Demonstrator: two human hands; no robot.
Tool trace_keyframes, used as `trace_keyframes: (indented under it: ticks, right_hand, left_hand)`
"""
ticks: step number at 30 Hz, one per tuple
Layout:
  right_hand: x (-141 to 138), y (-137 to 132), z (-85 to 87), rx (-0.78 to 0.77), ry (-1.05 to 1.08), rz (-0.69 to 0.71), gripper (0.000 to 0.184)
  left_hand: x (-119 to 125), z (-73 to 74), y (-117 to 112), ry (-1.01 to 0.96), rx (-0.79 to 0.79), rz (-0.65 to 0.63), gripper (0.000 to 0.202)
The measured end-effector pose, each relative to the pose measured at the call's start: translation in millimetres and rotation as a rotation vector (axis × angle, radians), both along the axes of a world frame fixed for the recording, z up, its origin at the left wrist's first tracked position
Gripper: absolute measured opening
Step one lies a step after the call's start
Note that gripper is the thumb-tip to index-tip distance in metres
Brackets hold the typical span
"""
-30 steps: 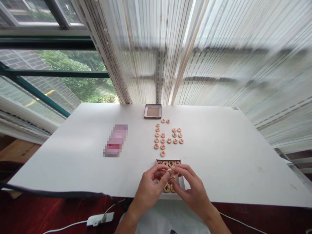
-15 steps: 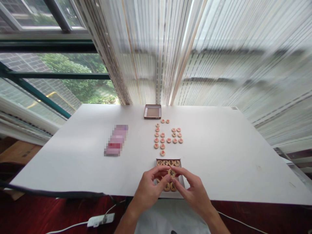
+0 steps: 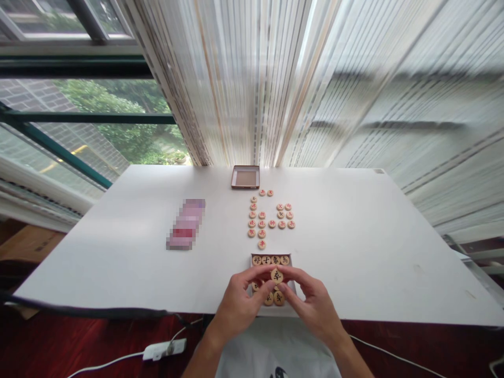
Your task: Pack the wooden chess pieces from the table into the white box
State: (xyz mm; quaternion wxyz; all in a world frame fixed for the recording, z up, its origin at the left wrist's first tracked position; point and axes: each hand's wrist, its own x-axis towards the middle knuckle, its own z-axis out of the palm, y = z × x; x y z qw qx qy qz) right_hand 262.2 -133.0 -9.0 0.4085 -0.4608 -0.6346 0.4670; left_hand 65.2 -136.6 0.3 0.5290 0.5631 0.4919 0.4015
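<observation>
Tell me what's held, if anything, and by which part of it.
One piece with a black character, held by its rim at the fingertips of the left hand and right hand.

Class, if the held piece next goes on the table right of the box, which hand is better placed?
Probably the right hand: it helps hold the piece and is at the right side of the box, nearer that part of table. The left hand also holds it but sits farther left.
</observation>
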Motion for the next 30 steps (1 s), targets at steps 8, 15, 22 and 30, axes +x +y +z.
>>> trace_keyframes:
  ticks: [8,15,22,30]
  right_hand:
    - [3,1,-4.8,-0.110,0.134,0.027,0.029]
    - [-1,10,-11.6,-0.300,0.568,-0.118,0.013]
    - [9,23,-4.1,-0.562,0.891,-0.279,0.030]
    - [13,16,-10.1,-0.611,0.825,-0.277,0.040]
  left_hand:
    - [4,1.7,1,0.022,0.065,0.033,0.020]
    - [-4,-3.2,5,0.172,0.231,0.063,0.013]
    - [-28,-32.9,19,0.362,0.484,0.195,0.013]
    - [-33,-42.1,18,0.378,0.528,0.164,0.015]
